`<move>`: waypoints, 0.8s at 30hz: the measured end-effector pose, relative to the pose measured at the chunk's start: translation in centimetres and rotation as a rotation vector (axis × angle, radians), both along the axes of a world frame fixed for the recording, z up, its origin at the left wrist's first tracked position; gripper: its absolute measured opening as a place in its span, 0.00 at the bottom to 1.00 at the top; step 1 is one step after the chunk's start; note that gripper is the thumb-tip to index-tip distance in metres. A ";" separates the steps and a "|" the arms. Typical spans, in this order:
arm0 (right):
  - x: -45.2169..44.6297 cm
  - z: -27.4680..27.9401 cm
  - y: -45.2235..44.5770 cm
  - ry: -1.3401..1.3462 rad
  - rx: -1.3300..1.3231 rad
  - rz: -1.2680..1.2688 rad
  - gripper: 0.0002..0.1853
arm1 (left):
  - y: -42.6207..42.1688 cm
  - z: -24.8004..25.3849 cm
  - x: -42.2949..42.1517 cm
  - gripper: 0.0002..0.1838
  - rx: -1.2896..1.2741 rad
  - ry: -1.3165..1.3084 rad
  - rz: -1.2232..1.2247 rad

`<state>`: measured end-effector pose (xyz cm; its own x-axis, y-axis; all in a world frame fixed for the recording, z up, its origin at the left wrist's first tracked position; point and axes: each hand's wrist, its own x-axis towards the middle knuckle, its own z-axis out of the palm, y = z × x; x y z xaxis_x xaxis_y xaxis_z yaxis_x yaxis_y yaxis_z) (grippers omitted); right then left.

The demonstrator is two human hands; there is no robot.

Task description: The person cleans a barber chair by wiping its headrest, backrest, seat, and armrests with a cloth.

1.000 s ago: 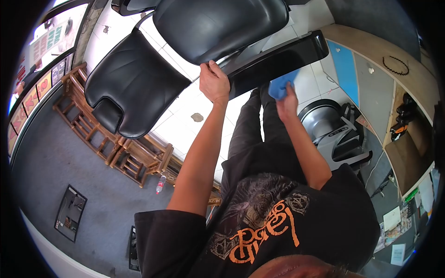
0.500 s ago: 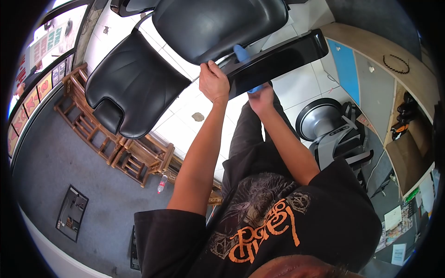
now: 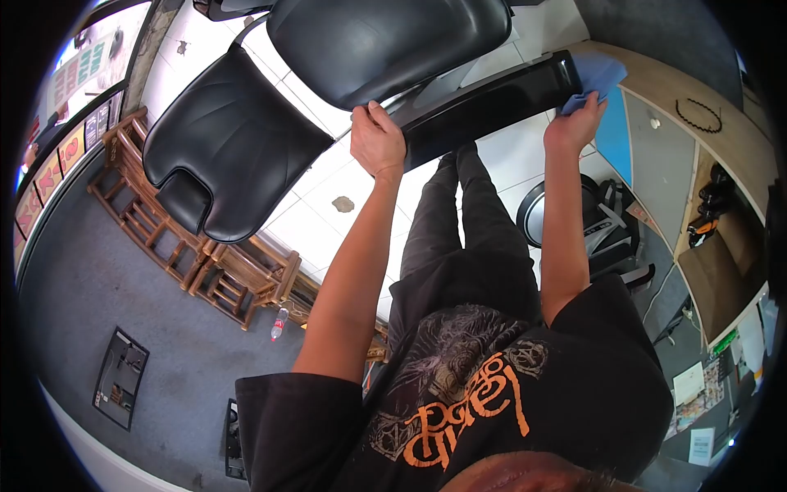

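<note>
Over by the window (image 3: 98,61) I see a bamboo bench (image 3: 242,275), with a bottle (image 3: 279,325) near its end. A brown patch (image 3: 343,204) marks the floor tiles (image 3: 316,201). Across from it, a beaded string (image 3: 697,129) lies atop the cabinet (image 3: 662,164), blue and grey in front.

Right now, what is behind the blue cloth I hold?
The light brown wooden counter and blue cabinet panel show past the cloth; whatever it covers cannot be seen.
</note>
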<state>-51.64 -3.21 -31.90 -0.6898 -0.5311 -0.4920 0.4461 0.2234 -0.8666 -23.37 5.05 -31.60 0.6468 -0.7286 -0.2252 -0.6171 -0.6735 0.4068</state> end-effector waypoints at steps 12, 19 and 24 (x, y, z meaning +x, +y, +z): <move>8.4 1.2 10.3 1.081 -0.117 1.177 0.29 | 0.3 -0.2 0.1 0.21 0.021 0.004 0.005; 13.7 3.1 22.7 0.366 -0.087 1.470 0.22 | 0.3 -0.1 0.2 0.20 -0.007 0.035 0.025; 12.8 1.5 26.7 -0.534 0.594 1.276 0.20 | 0.4 -0.4 0.3 0.19 -0.034 0.051 0.028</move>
